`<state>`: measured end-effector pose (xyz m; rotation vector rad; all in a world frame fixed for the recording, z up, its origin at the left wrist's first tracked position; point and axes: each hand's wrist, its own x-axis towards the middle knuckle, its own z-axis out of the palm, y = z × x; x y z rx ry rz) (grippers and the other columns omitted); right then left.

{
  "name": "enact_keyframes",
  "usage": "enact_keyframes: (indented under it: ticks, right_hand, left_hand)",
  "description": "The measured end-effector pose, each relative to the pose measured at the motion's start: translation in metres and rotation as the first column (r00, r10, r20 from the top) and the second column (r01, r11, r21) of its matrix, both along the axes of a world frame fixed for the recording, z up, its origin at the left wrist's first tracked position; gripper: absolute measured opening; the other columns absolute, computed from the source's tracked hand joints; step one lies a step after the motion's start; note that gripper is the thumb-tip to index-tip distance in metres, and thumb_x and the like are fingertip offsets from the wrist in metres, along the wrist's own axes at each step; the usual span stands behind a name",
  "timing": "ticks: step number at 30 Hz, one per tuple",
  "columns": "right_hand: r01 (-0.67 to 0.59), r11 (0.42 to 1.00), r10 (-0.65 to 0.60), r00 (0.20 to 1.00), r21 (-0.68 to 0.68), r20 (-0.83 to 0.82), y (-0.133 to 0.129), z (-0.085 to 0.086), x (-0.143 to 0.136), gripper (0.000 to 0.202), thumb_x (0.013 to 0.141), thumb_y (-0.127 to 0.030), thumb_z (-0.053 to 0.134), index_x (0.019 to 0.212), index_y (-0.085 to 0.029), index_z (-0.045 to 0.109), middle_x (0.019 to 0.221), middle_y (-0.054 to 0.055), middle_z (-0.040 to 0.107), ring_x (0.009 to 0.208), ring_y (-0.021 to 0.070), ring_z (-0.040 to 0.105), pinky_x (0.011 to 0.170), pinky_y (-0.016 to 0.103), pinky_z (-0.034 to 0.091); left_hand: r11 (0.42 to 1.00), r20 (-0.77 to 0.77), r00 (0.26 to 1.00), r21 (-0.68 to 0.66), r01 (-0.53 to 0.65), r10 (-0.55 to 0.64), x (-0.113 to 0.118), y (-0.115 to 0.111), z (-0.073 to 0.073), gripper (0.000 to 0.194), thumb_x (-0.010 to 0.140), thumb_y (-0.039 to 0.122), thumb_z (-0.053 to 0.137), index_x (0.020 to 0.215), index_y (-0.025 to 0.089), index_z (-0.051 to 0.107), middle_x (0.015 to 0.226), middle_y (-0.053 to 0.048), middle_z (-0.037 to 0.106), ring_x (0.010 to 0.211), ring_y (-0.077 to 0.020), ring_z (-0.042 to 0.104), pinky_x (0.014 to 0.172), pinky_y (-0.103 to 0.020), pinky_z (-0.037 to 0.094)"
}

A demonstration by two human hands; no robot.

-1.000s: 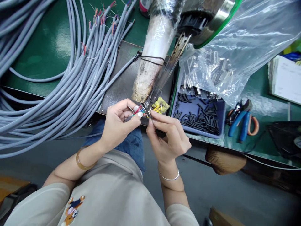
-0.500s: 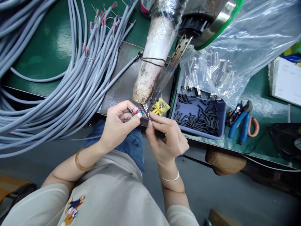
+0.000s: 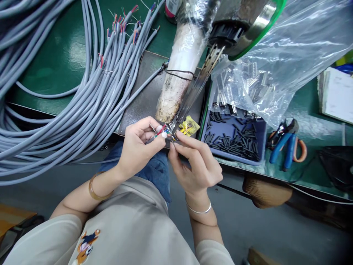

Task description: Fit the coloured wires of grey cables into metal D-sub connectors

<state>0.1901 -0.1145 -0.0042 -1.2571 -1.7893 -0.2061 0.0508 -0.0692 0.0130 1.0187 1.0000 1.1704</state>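
Note:
My left hand pinches a bunch of thin coloured wires between thumb and fingers. At the ends of the wires sits a small metal-pinned connector, partly hidden by the fingers. My right hand is just right of it, thumb and fingertips drawn close together. Whatever they hold is too small to make out. Directly above the fingertips, the tip of a mounted soldering iron points down at the connector. A yellow pad lies just behind the right fingertips.
Grey cables with stripped ends fill the left side. A plastic-wrapped white tube slants down beside the iron. To the right are a blue tray of black sleeves, a clear bag over metal connectors, and blue-handled pliers.
My right thumb has shifted slightly left, and the right fingertips are a little lower relative to the iron tip. My left hand keeps its grip on the wires. The view has shifted slightly.

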Motion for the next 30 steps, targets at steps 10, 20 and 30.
enact_keyframes:
  ticks: [10, 20, 30]
  right_hand:
    - [-0.073, 0.965, 0.003, 0.964, -0.253, -0.266, -0.006, -0.002, 0.017, 0.008, 0.094, -0.016, 0.066, 0.092, -0.022, 0.061, 0.104, 0.004, 0.081, 0.068, 0.0110, 0.074, 0.056, 0.021, 0.055]
    - [-0.179, 0.974, 0.138, 0.955, -0.139, -0.262, -0.022, 0.004, 0.014, 0.017, 0.087, -0.010, 0.072, 0.083, -0.022, 0.061, 0.094, 0.002, 0.079, 0.082, 0.0141, 0.076, 0.070, 0.025, 0.061]
    - [-0.076, 0.996, 0.086, 0.967, 0.051, -0.241, -0.040, -0.010, 0.038, 0.010, 0.096, -0.019, 0.061, 0.096, -0.024, 0.070, 0.075, -0.002, 0.077, 0.055, 0.0144, 0.071, 0.058, 0.031, 0.063]
  left_hand:
    - [0.971, -0.028, 0.978, -0.129, 0.200, -0.205, -0.007, -0.017, -0.005, 0.014, 0.069, 0.010, 0.075, 0.068, 0.014, 0.062, 0.066, 0.002, 0.061, 0.055, -0.0047, 0.048, 0.050, -0.015, 0.040]
    - [0.869, 0.342, 0.877, -0.245, 0.429, -0.337, -0.027, -0.019, -0.015, 0.022, 0.076, 0.023, 0.081, 0.089, 0.014, 0.066, 0.062, 0.001, 0.068, 0.044, -0.0055, 0.051, 0.044, -0.016, 0.040]
    - [0.894, 0.342, 0.878, -0.177, 0.411, -0.335, -0.035, -0.029, -0.023, 0.025, 0.073, 0.030, 0.089, 0.077, 0.014, 0.070, 0.074, -0.005, 0.075, 0.054, -0.0095, 0.065, 0.049, -0.018, 0.050]
